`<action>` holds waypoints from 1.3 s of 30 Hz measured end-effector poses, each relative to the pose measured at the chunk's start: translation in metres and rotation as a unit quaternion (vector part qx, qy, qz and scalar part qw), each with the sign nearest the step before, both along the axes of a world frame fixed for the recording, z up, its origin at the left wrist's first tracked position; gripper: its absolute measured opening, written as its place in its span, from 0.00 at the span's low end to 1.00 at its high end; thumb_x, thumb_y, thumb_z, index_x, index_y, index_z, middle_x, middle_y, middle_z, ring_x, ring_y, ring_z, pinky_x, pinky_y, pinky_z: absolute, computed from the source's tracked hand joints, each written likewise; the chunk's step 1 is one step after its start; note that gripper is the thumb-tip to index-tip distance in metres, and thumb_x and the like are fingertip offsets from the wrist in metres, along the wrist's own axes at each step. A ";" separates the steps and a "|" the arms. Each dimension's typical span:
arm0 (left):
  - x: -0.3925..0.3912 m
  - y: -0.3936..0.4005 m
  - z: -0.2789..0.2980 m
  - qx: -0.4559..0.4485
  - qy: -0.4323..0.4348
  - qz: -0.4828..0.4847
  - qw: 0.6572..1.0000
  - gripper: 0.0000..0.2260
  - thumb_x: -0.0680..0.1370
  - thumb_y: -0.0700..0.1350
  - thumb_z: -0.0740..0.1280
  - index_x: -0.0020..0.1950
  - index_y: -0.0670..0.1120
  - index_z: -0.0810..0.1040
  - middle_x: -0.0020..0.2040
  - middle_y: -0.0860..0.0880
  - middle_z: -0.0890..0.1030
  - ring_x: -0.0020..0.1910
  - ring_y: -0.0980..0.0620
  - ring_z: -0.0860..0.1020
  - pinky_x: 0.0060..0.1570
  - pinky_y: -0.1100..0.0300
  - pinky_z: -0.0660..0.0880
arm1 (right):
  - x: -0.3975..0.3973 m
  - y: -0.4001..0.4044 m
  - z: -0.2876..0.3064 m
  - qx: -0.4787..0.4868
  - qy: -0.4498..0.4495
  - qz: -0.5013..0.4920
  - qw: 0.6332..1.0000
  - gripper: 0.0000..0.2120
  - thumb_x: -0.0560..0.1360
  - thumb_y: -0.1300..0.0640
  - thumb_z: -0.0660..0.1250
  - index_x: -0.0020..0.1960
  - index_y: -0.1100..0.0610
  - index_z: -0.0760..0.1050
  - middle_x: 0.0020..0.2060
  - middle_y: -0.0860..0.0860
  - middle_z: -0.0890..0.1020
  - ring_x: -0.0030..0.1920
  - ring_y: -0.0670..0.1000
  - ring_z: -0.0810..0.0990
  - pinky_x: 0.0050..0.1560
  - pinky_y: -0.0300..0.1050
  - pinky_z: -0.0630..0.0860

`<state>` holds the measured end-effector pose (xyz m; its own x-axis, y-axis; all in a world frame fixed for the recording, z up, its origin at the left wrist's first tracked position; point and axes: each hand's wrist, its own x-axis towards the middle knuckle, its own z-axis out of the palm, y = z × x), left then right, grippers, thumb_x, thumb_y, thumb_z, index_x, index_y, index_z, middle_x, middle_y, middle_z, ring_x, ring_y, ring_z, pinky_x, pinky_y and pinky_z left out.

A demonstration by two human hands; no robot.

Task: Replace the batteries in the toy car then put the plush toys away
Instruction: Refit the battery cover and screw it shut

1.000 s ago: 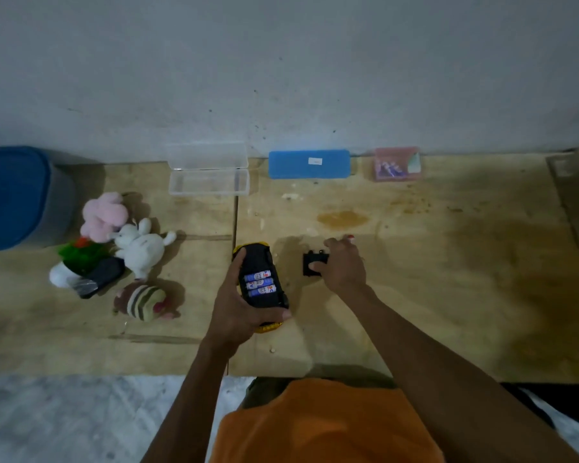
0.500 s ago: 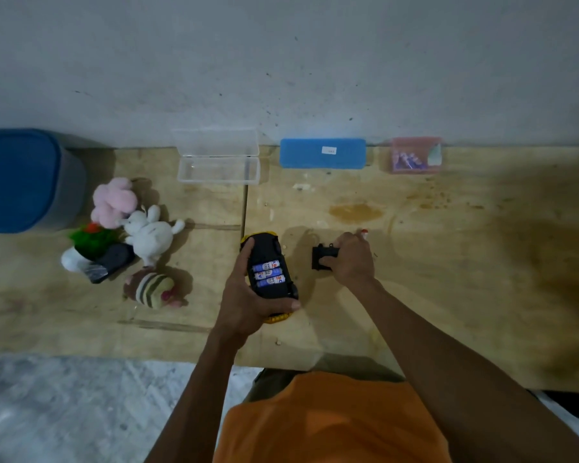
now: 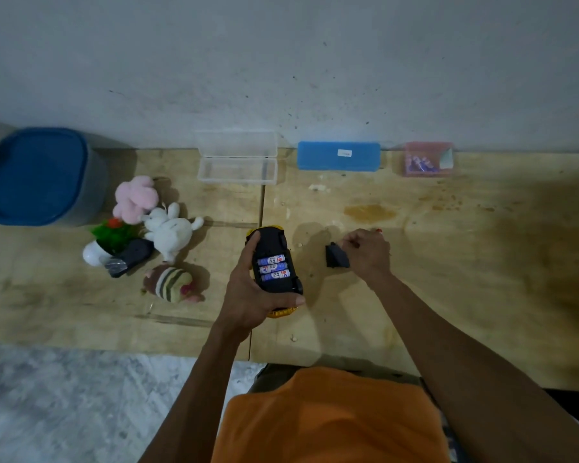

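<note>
1. I count one toy car [image 3: 274, 269], underside up.
2. Three batteries [image 3: 273, 269] sit in its open bay.
3. One black battery cover [image 3: 336, 256].
4. Plush toys [image 3: 137, 235]: five that I can separate; the heap overlaps.
5. Four containers along the wall: blue tub [image 3: 41, 177], clear case [image 3: 237, 162], blue case [image 3: 339, 156], pink box [image 3: 428, 159].

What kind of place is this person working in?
Probably a plain home or workshop corner, not a shop: a rough plywood table stands against a bare, scuffed wall, with plush toys and small plastic boxes on it. I can't tell more.
</note>
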<state>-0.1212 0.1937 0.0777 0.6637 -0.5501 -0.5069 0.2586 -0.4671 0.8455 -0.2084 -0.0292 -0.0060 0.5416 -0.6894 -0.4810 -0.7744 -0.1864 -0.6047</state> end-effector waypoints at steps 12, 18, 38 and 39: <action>0.016 0.009 0.044 -0.109 -0.005 -0.052 0.993 0.55 0.59 0.24 0.79 0.79 0.52 0.60 0.61 0.64 0.76 0.53 0.60 0.83 0.44 0.59 0.82 | 0.025 0.037 0.151 0.153 -0.316 -0.019 0.936 0.02 0.74 0.62 0.74 0.46 0.58 0.83 0.40 0.53 0.86 0.40 0.47 0.83 0.39 0.40 0.81; 0.016 0.012 0.065 -0.153 -0.047 -0.101 0.982 0.56 0.59 0.23 0.79 0.79 0.51 0.59 0.67 0.63 0.73 0.53 0.58 0.83 0.43 0.60 0.82 | 0.027 0.063 0.163 0.129 -0.318 0.058 0.938 0.05 0.72 0.63 0.75 0.47 0.63 0.83 0.40 0.58 0.85 0.38 0.48 0.83 0.37 0.41 0.82; 0.019 0.017 0.069 -0.152 -0.013 -0.078 0.985 0.58 0.57 0.29 0.83 0.80 0.55 0.60 0.69 0.63 0.72 0.62 0.58 0.79 0.52 0.52 0.82 | 0.030 0.079 0.153 -0.111 -0.251 0.165 0.947 0.10 0.73 0.52 0.75 0.54 0.50 0.83 0.41 0.45 0.77 0.40 0.40 0.74 0.42 0.27 0.67; 0.019 0.017 0.069 -0.158 -0.014 -0.076 0.984 0.57 0.58 0.28 0.82 0.80 0.54 0.60 0.69 0.62 0.72 0.61 0.58 0.80 0.51 0.53 0.83 | 0.030 0.079 0.152 -0.124 -0.251 0.175 0.944 0.11 0.73 0.51 0.75 0.55 0.50 0.83 0.41 0.46 0.77 0.41 0.41 0.74 0.42 0.27 0.67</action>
<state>-0.1022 0.2104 0.1471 0.5723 -0.7713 -0.2784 0.1813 -0.2121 0.9603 -0.1779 0.0502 0.1464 0.8736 -0.4841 0.0494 -0.2666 -0.5611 -0.7837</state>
